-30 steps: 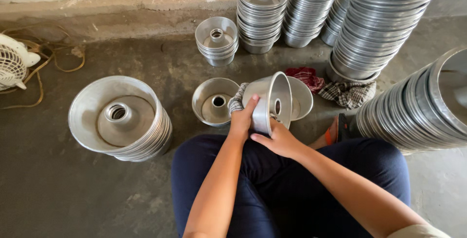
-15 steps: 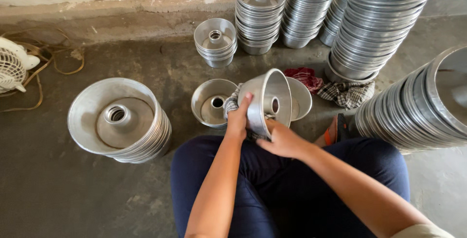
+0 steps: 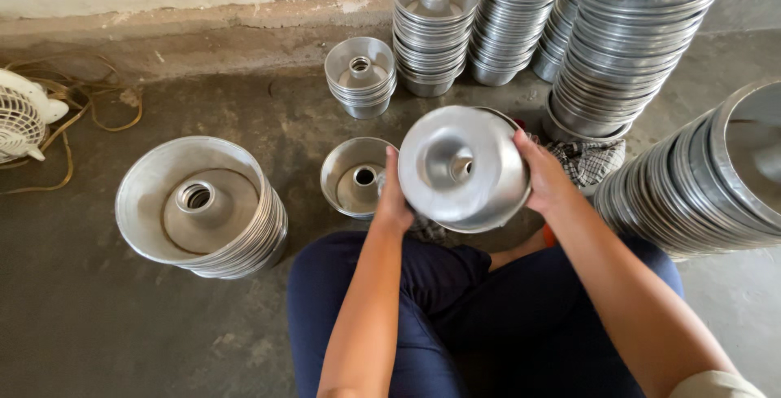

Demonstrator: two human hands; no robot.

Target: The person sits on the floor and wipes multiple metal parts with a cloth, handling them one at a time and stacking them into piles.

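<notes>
Stacks of metal ring pans [image 3: 203, 211] crowd a grey concrete floor [image 3: 98, 333] below a pale wall. The left hand [image 3: 394, 201] and right hand [image 3: 543, 177] clamp 1 upturned pan [image 3: 462, 167] between them, above the lap.

The white fan [image 3: 20, 121] at nine o'clock and the leaning pan stack [image 3: 708, 186] at three o'clock are cut by the edges.

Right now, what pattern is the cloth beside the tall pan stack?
Black-and-white checked cloth, seen in the head view.
</notes>
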